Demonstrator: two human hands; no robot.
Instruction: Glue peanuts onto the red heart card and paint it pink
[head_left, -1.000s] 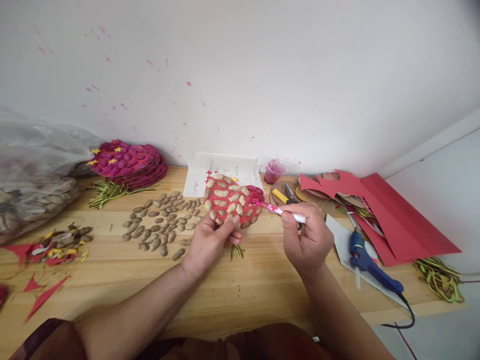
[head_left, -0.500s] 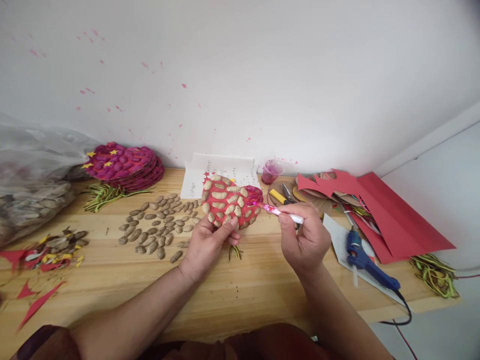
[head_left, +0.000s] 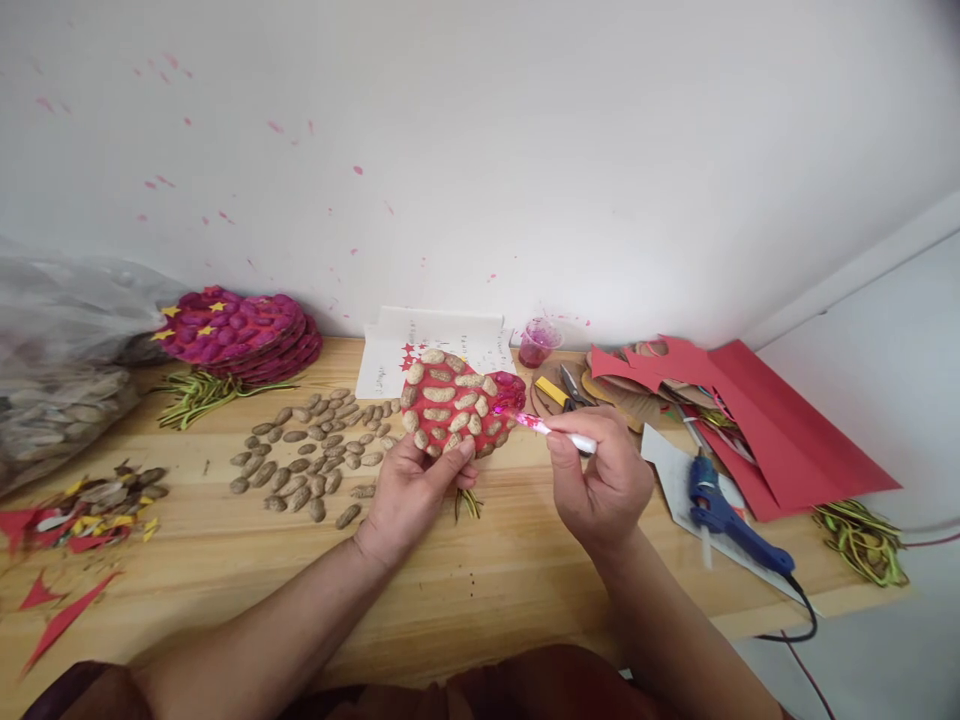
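Note:
My left hand [head_left: 420, 485] grips the lower edge of a red card disc [head_left: 457, 405] covered with glued-on peanuts, thumb on the front face. Pink-purple paint coats the peanuts at the disc's upper right; the others keep their bare tan shells. Closed round the white handle of a paintbrush [head_left: 566, 437], my right hand [head_left: 604, 475] has the pink-stained tip at the painted patch. Small red stars show by the disc's upper left edge, and green-brown strands hang below it. Behind stands a clear plastic cup [head_left: 538, 343] with pink paint inside.
Loose peanuts [head_left: 307, 450] are spread left of the disc. Further left are a stack of painted discs [head_left: 240, 335], a plastic bag [head_left: 60, 400] and paper scraps [head_left: 90, 510]. Scissors [head_left: 574, 385], red card [head_left: 795, 430] and a corded blue glue gun [head_left: 739, 525] lie on the right.
The brush tip has shifted slightly left and down on the painted patch, my right hand with it. The whole view has also moved a little; my left hand keeps its hold.

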